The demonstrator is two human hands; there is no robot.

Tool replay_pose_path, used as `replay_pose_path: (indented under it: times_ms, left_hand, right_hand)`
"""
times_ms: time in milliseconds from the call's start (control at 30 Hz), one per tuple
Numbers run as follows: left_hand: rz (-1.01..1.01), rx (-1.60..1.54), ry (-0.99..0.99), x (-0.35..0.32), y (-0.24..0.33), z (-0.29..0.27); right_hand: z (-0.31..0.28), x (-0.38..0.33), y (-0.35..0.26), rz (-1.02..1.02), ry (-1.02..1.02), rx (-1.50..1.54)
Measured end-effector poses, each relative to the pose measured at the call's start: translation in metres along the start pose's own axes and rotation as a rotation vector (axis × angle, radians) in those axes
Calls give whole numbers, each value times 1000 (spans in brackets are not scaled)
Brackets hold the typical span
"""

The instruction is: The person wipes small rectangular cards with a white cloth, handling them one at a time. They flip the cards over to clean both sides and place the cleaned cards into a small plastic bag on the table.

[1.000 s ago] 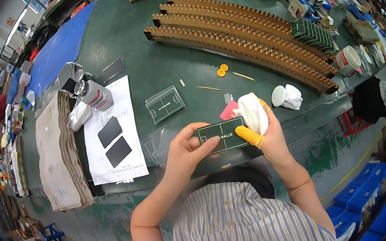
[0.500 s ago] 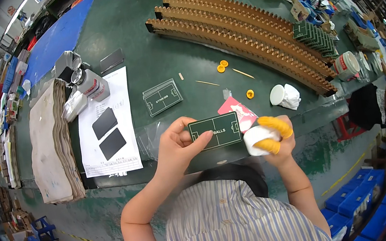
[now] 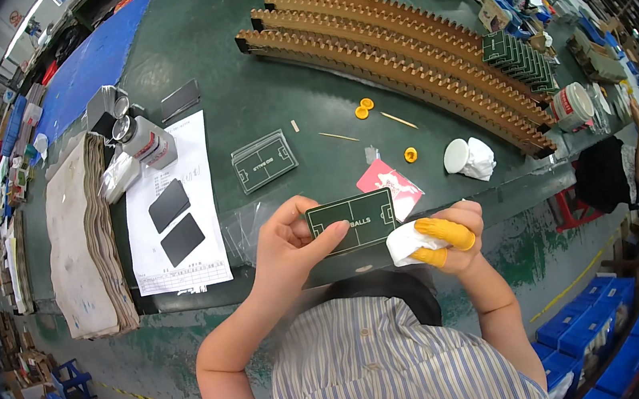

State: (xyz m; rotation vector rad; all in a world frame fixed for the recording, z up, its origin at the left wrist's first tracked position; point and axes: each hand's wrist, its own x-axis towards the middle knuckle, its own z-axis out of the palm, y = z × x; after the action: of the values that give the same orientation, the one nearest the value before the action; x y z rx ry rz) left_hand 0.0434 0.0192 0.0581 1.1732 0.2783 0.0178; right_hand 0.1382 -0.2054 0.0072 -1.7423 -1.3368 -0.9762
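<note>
My left hand (image 3: 290, 240) grips a green card (image 3: 367, 221) printed with white soccer-field lines, its thumb lying across the front. In my right hand (image 3: 462, 239), a white cloth (image 3: 408, 243) is pinched between fingers that wear yellow finger cots (image 3: 447, 234). The cloth meets the card's lower right corner, though I cannot tell whether it presses on it. Beyond the card lies a pink and white card (image 3: 391, 188) on the table. Further left sits a stack of similar green cards (image 3: 264, 162).
Long notched wooden racks (image 3: 390, 61) cross the far table, with green cards (image 3: 515, 61) standing in their right end. A paper sheet (image 3: 169, 159) carries dark cards (image 3: 182, 240) and a metal-topped bottle (image 3: 146, 141). Loose yellow finger cots (image 3: 410, 155), wooden sticks (image 3: 399, 119) and a white cloth bundle (image 3: 479, 159) lie nearby.
My right hand has moved left with the white cloth, bringing it to the card's lower right corner. The card in my left hand has shifted slightly left and tilted.
</note>
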Motion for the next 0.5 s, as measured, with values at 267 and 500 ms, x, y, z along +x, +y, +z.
replay_pose_path:
  times_ms: [267, 500]
  left_hand:
    - [27, -42, 21, 2, 4, 0]
    - [48, -42, 42, 3, 0, 1]
  right_hand:
    - [-8, -16, 2, 195, 25, 39]
    - [-10, 2, -4, 357, -1, 226]
